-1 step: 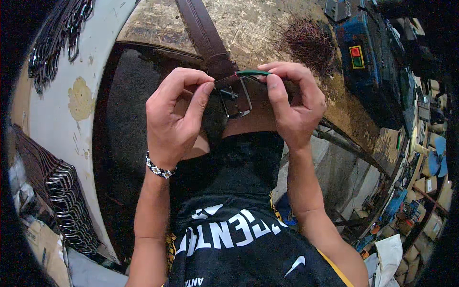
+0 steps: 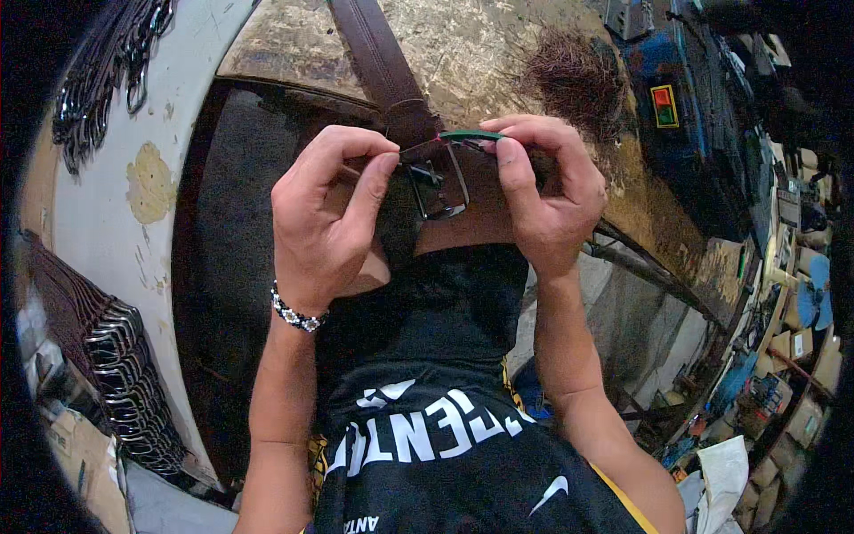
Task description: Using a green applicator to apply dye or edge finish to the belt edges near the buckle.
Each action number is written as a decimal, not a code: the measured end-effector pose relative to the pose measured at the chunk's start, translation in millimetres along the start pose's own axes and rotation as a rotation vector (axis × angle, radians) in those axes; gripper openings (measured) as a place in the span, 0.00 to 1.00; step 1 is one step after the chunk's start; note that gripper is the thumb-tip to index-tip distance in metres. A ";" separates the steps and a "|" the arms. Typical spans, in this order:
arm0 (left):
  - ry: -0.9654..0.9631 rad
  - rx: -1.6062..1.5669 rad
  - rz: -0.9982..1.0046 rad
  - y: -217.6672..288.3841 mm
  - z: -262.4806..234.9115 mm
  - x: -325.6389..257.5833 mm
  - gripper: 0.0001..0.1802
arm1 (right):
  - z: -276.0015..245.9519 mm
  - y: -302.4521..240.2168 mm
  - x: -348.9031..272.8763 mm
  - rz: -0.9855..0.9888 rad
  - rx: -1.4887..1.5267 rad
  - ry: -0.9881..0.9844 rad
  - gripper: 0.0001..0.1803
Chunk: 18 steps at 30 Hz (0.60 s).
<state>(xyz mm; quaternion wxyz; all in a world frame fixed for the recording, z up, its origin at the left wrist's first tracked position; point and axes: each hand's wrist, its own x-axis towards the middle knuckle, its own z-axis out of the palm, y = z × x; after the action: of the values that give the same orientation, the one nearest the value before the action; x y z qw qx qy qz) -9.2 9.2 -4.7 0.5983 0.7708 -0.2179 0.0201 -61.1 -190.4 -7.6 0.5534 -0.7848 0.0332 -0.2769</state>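
A dark brown leather belt [image 2: 378, 53] runs from the far edge of view toward me. Its metal buckle [image 2: 464, 182] hangs at the near end, between my hands. With thumb and forefinger closed, my left hand [image 2: 329, 209] pinches the end of a thin thread [image 2: 418, 147] just left of the belt end. My right hand [image 2: 553, 191] is closed on a slim, curved green tool [image 2: 470, 135] with a dark lower part; its exact kind cannot be made out. The tool's reddish tip meets the thread at the belt's edge.
A tangled heap of dark reddish threads [image 2: 576, 84] lies on the worn wooden bench [image 2: 489, 53]. A blue machine [image 2: 689, 133] stands at the right. Buckled belts hang at the upper left [image 2: 111, 62], and stacked belts [image 2: 129, 383] lie at the lower left.
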 end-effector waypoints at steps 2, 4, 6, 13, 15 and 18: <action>0.001 0.000 0.000 0.4 -0.4 -0.6 0.03 | -0.3 1.0 1.3 -0.061 -0.040 -0.009 0.03; -0.011 0.032 -0.002 2.6 -1.7 -0.7 0.03 | -0.3 3.1 1.4 -0.074 -0.042 -0.012 0.03; -0.006 0.005 -0.017 1.0 -0.1 -2.0 0.03 | -1.0 4.1 1.2 -0.088 -0.051 -0.015 0.03; 0.013 -0.015 -0.009 -1.3 0.0 -2.5 0.03 | -0.5 3.7 1.5 -0.098 -0.084 -0.021 0.03; 0.012 -0.011 -0.019 -0.2 -1.2 -2.3 0.03 | -0.1 4.5 1.5 -0.105 -0.089 -0.022 0.03; 0.024 -0.023 -0.036 -2.1 -2.9 -3.0 0.03 | 0.8 2.5 1.4 -0.093 -0.074 -0.020 0.03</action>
<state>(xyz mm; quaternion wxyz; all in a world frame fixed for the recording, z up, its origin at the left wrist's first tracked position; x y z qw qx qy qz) -10.5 13.3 -6.7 0.6098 0.7674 -0.1972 0.0162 -59.0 -191.2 -9.5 0.5108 -0.8082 0.0013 -0.2930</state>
